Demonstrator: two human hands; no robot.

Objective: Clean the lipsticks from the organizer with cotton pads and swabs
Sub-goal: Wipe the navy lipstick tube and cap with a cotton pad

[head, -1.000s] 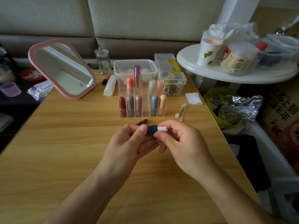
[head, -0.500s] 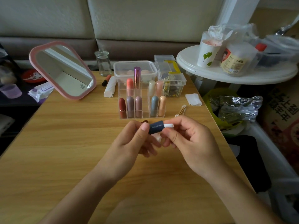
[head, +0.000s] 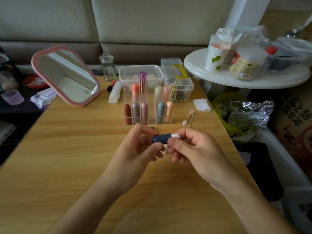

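While we hold the navy lipstick (head: 161, 138) over the wooden table (head: 67, 149), just in front of the organizer (head: 152, 115), we judge the step in hand to be the wiping of its casing. Our left hand (head: 140, 146) curls round the tube's left end, thumb on top. Our right hand (head: 190, 147) pinches a folded cotton pad (head: 175, 135) round the right end, fingers bent close.

The next move, we reckon, calls for turning the tube inside the pad so the whole barrel gets rubbed. After that it can stand in the vacant front slot between the pink and blue tubes. A light, firm pinch should keep the smooth casing from slipping.

Nine lipsticks (head: 127, 112) stand in the organizer, five in front and four behind; we cannot tell whether any are already clean. One stray lipstick (head: 111, 85) lies beside the glass jar (head: 108, 67). One spare pad (head: 201, 105) lies near the table's right edge. A small bunch of cotton swabs (head: 188, 118) rests just beside the organizer, but we cannot count them exactly.
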